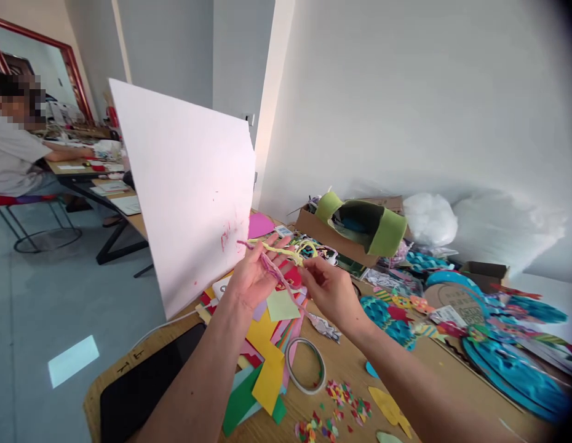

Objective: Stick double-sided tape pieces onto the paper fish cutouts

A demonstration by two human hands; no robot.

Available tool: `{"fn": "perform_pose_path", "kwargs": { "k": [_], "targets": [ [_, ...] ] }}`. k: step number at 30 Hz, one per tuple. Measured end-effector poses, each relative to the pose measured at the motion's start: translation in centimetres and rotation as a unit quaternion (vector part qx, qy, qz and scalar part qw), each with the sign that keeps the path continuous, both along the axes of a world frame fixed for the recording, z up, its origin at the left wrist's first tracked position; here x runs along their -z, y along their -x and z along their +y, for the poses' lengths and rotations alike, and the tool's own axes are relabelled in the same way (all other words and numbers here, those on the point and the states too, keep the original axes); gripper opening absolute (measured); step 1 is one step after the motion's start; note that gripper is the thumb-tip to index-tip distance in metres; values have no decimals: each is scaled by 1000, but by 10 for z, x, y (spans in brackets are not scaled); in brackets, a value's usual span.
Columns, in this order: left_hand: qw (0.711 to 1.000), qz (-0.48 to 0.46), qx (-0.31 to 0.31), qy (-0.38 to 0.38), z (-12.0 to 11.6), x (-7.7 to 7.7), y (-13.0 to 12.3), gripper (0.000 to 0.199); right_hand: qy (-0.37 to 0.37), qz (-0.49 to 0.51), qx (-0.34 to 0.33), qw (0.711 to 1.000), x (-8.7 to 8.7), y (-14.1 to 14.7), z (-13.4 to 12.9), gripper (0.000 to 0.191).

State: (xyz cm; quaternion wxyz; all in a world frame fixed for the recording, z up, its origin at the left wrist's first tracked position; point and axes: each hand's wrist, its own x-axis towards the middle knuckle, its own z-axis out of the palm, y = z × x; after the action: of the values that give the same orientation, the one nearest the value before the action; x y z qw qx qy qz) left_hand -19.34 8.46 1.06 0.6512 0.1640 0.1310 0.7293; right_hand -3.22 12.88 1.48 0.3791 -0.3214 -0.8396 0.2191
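My left hand (pixel 257 280) is palm up above the table, its fingers stretched out. Pink yarn (pixel 270 266) lies across its palm and trails down past the fingers. A strand of yellow yarn (pixel 277 249) runs from near the left thumb over the fingers toward my right hand (pixel 329 288). The right thumb and fingertips are pinched together on the yellow yarn, which loops up behind them. Below the hands lie a pale green paper square (pixel 282 306) and a stack of coloured paper with a yellow sheet (pixel 267 357) on top.
A roll of tape (pixel 305 366), paper confetti (pixel 348 400) and a black tablet-like slab (pixel 152 381) lie nearby. A white board (pixel 189 197) stands upright at left. Blue craft pieces (pixel 512 375) and a cardboard box (pixel 323 237) are at right. A person (pixel 18 147) sits far left.
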Motion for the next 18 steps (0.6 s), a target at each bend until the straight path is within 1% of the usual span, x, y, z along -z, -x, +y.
{"fn": "perform_pose_path", "kwargs": {
  "k": [2,5,7,9,10,11,12,13,14,16,18],
  "targets": [
    [1000,3,4,-19,-4,-2,0,34,17,-26,-23,999,-2,-5,-8,21],
    [1000,-3,13,-23,-8,-6,-1,33,44,-62,-66,995,-8,-9,-12,26],
    [1000,-13,8,-19,-9,-8,-2,32,11,-70,-69,995,-13,-9,-12,31],
    [1000,-24,2,-20,-10,-10,-4,30,-57,-74,-79,992,-15,-7,-11,42],
    [999,-30,2,-21,-10,-11,-6,30,-86,-83,-94,988,-15,-6,-11,47],
    [999,-36,2,-21,-10,-12,-7,29,-105,-98,-112,983,-15,-5,-11,48],
    [999,-44,0,-19,-10,-13,-7,28,-109,-117,-125,979,-13,-4,-11,45],
    [998,-53,-5,-15,-11,-15,-7,28,-96,-139,-132,977,-11,-3,-12,42],
    [998,-62,-13,-10,-12,-17,-6,30,-66,-157,-135,976,-9,-3,-13,41],
    [997,-76,-27,-14,-16,-21,-1,35,17,-177,-142,974,-7,-5,-18,38],
    [996,-76,-25,-40,-22,-24,5,38,87,-183,-160,966,-9,-8,-27,33]
  ]
}}
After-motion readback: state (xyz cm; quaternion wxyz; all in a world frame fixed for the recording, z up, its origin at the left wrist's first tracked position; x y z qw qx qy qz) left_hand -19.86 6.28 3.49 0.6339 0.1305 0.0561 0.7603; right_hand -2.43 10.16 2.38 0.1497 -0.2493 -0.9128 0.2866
